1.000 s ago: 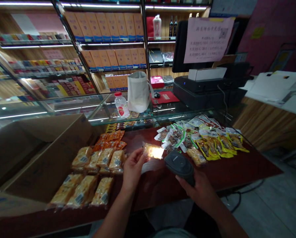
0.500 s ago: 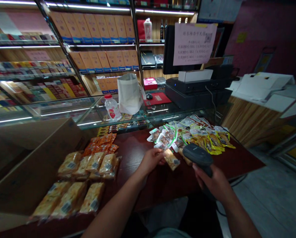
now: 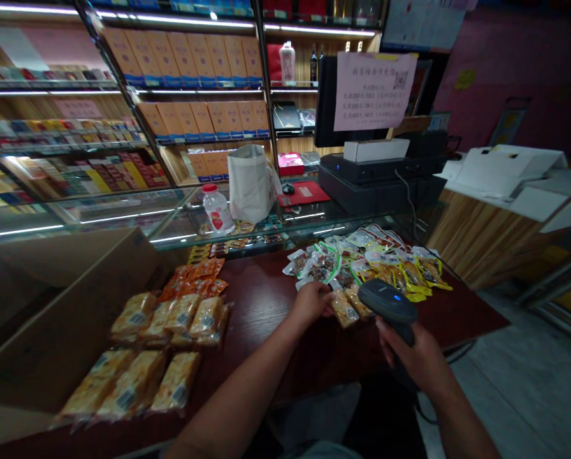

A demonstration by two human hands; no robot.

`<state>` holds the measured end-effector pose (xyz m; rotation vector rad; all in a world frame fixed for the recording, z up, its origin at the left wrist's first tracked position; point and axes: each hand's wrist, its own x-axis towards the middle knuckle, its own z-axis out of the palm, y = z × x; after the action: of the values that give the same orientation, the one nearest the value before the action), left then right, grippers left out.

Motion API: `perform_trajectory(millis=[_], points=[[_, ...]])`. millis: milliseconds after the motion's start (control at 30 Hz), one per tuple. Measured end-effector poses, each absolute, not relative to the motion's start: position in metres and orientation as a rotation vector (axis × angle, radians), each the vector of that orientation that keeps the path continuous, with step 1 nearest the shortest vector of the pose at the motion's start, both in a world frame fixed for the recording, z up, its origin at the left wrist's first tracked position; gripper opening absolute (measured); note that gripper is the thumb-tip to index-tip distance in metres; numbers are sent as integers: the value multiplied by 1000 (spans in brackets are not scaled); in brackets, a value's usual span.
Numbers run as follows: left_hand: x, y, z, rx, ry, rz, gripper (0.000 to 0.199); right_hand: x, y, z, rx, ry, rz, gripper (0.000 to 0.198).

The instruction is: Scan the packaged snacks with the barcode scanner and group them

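My right hand (image 3: 417,354) is wrapped round the handle of a dark barcode scanner (image 3: 388,299), and a blue light glows on the scanner's top. My left hand (image 3: 313,303) has its fingers closed at the end of a clear-wrapped pastry bar (image 3: 344,309) with a barcode label. Another wrapped pastry bar (image 3: 358,299) lies just right of it, partly hidden by the scanner head. Behind them are white-and-green snack packets (image 3: 321,261) and yellow snack packets (image 3: 400,274). More wrapped pastry bars (image 3: 132,382) lie on the left of the brown table (image 3: 254,293).
An open cardboard box (image 3: 75,299) stands at the left edge, near orange packets (image 3: 192,278). Behind the table, a glass counter (image 3: 171,217) bears a plastic bottle (image 3: 217,210), a white bag (image 3: 250,185) and a black cash drawer (image 3: 376,185). A cable hangs from the counter equipment.
My left hand has moved right with the pastry bar, bringing it beside the other one. The scanner has shifted slightly right, and its blue light is now lit.
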<state>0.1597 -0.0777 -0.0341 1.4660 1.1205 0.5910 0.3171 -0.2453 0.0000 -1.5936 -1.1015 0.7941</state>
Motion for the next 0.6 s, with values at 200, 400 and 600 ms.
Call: perform_trajectory(millis=[200, 400, 600], points=[[116, -109, -19, 1950, 1194, 908, 26, 317, -248, -13, -1698, -1178, 733, 46], [6, -126, 10, 2238, 1591, 1050, 28, 314, -247, -19, -1791, -1172, 723, 40], [-129, -112, 52, 2236, 2387, 593, 48, 308, -237, -19, -1747, -1258, 780, 40]])
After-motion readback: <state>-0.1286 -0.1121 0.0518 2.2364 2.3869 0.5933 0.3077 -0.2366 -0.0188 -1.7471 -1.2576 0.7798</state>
